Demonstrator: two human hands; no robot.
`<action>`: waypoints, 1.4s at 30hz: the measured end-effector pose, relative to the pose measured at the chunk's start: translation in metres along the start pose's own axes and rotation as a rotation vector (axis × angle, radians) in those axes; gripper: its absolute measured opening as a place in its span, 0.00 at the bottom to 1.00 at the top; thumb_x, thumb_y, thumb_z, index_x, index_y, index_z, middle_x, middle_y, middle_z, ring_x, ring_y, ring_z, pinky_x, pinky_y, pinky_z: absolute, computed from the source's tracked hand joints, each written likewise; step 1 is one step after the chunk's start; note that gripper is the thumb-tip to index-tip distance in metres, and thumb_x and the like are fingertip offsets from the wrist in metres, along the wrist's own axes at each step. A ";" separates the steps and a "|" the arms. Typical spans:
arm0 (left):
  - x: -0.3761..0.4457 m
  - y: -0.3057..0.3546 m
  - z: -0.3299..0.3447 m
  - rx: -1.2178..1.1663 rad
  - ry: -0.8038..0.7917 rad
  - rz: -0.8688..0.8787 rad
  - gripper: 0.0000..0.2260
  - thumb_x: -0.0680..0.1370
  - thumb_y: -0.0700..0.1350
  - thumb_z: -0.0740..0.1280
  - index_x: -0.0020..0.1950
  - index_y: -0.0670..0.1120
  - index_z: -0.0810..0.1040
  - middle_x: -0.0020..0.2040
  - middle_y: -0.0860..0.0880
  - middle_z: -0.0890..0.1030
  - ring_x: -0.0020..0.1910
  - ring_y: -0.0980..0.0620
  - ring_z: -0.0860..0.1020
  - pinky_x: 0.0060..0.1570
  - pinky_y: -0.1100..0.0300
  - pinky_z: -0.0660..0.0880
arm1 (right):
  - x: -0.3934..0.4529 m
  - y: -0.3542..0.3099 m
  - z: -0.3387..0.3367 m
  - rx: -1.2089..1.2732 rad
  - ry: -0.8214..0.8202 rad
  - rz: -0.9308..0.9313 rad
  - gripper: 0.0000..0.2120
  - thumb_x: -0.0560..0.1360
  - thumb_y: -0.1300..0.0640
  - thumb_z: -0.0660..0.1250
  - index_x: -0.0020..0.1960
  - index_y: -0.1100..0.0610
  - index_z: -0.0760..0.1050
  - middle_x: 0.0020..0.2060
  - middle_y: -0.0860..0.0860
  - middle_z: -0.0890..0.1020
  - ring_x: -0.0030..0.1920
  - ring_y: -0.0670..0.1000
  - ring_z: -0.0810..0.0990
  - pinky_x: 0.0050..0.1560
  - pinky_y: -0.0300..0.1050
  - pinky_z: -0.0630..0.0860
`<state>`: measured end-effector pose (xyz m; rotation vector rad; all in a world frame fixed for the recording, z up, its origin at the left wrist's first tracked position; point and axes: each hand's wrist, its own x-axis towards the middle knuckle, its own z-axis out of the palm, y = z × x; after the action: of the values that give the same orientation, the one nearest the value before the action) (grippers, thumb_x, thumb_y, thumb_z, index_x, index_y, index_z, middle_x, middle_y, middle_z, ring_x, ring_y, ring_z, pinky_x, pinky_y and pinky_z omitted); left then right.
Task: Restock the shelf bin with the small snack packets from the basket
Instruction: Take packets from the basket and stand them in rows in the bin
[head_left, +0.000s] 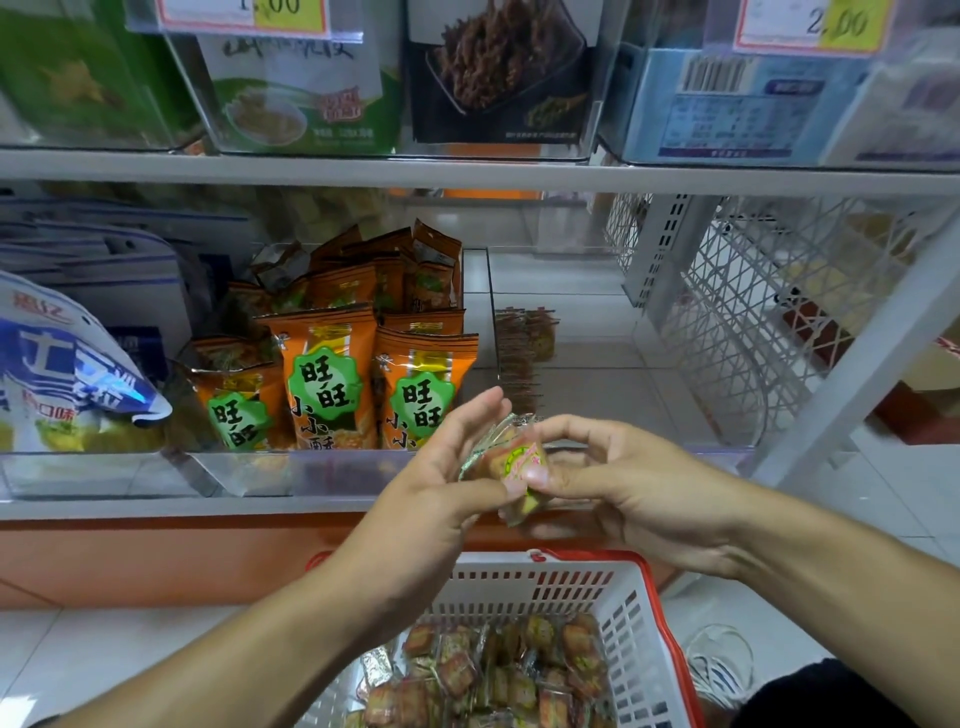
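Holding snack packets (511, 467) above basket (641, 623); more packets (498, 675) inside.

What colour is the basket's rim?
Red, above white slotted walls: the basket shows best in the head view.

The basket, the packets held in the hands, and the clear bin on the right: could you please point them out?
basket (631, 618): head view, white slatted wall.
held packets (511, 462): head view, top packet's label.
clear bin (597, 364): head view, bare floor.

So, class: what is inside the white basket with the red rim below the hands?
The basket holds a heap of small snack packets in clear wrappers. The left forearm covers its left side, and the basket's bottom is hidden.
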<state>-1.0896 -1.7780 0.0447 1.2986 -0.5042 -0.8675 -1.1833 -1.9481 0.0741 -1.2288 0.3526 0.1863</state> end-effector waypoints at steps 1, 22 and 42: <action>0.001 -0.001 0.000 0.025 0.011 -0.011 0.35 0.68 0.46 0.77 0.74 0.62 0.71 0.71 0.65 0.75 0.69 0.61 0.75 0.74 0.51 0.68 | 0.000 0.000 -0.001 -0.058 0.020 -0.049 0.21 0.69 0.62 0.75 0.60 0.61 0.77 0.52 0.61 0.84 0.49 0.56 0.85 0.51 0.48 0.84; 0.018 -0.002 0.015 0.441 0.122 0.129 0.30 0.78 0.61 0.70 0.78 0.63 0.64 0.76 0.67 0.67 0.74 0.67 0.65 0.75 0.58 0.61 | 0.027 -0.023 -0.037 -0.457 0.380 -0.424 0.26 0.67 0.69 0.79 0.61 0.54 0.79 0.53 0.53 0.86 0.55 0.54 0.85 0.57 0.45 0.81; 0.030 -0.034 0.024 0.785 0.056 0.114 0.47 0.75 0.58 0.73 0.78 0.72 0.38 0.72 0.77 0.28 0.72 0.71 0.44 0.68 0.64 0.54 | 0.184 -0.025 -0.119 -1.031 0.729 -0.073 0.30 0.78 0.64 0.66 0.77 0.59 0.61 0.67 0.63 0.74 0.67 0.62 0.74 0.67 0.51 0.72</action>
<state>-1.0987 -1.8176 0.0133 1.9722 -0.9171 -0.5395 -1.0233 -2.0780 -0.0048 -2.3229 0.9045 -0.1928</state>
